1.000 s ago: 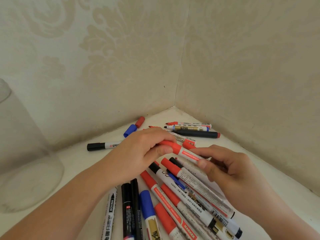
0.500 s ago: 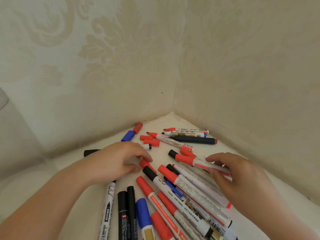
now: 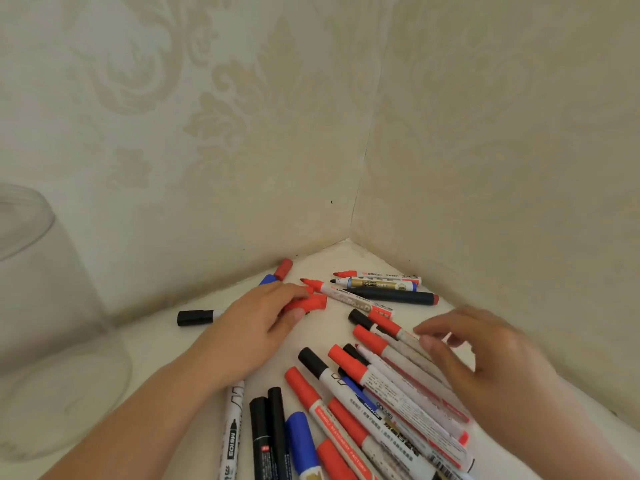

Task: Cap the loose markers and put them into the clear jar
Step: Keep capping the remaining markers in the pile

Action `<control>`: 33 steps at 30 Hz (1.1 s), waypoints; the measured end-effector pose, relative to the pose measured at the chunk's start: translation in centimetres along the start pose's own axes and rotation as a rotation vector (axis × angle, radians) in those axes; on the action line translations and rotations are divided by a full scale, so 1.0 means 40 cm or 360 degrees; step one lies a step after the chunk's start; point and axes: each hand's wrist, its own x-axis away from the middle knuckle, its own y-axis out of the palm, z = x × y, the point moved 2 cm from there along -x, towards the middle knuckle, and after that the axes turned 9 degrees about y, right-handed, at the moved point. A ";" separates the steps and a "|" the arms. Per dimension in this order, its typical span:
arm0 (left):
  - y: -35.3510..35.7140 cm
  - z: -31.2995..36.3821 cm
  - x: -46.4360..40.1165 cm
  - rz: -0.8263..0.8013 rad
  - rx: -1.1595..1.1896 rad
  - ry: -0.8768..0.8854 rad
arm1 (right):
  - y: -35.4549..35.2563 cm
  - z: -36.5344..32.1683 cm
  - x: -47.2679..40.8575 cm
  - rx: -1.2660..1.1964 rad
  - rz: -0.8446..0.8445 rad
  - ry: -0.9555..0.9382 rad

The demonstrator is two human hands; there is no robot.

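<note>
Loose red cap (image 3: pixel 309 302) lies by the wall corner, long axis running left-right; left hand (image 3: pixel 258 318) pinches it, fingers clamped. Right hand (image 3: pixel 485 355), fingers spread apart, hovers over the marker pile (image 3: pixel 374 393), barrels angled twd corner. Clear jar (image 3: pixel 45 323), smooth cylinder far left of pile; contents can't tell.
</note>
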 end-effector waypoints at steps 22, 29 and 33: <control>-0.043 -0.054 0.005 0.0747 0.0973 -0.0401 | 0.094 -0.051 -0.214 0.0378 0.0017 -0.0090; -0.057 -0.035 -0.002 0.0463 0.1191 -0.0323 | 0.055 0.008 -0.034 -0.0248 0.0054 -0.0052; -0.047 -0.025 0.005 0.0214 0.1129 -0.0307 | 0.075 0.019 -0.002 -0.0236 0.0031 -0.0244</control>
